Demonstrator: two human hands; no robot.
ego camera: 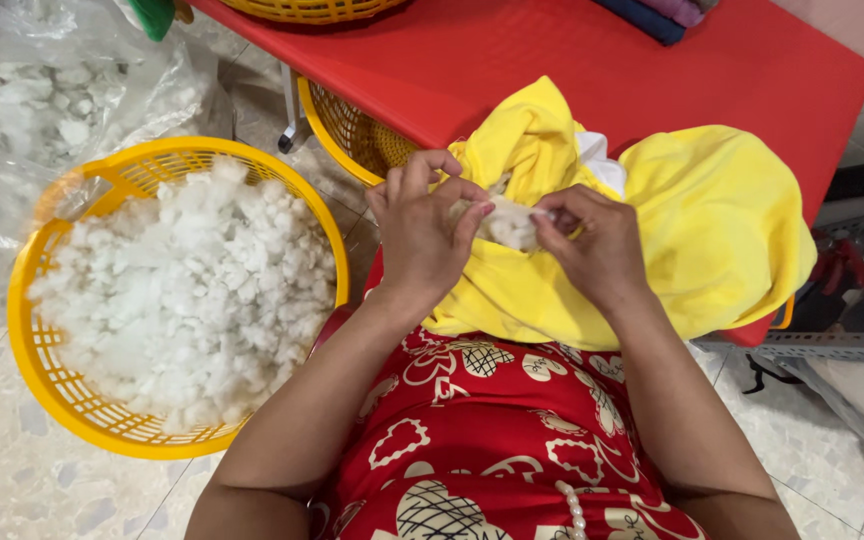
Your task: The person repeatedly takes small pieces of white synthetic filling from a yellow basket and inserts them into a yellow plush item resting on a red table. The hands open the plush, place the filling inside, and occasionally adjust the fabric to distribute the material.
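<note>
Yellow baskets (42, 350), three; two hands (422, 235).

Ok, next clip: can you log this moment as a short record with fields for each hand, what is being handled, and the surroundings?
left hand: left hand pinches a tuft of white stuffing with its fingers
right hand: right hand pinches the same tuft from the other side
worked item: yellow fabric, stuffing at its opening
support: red table
left of person: yellow basket full of white stuffing, on the floor
far left: clear plastic bag of stuffing
under table: second yellow basket
</note>
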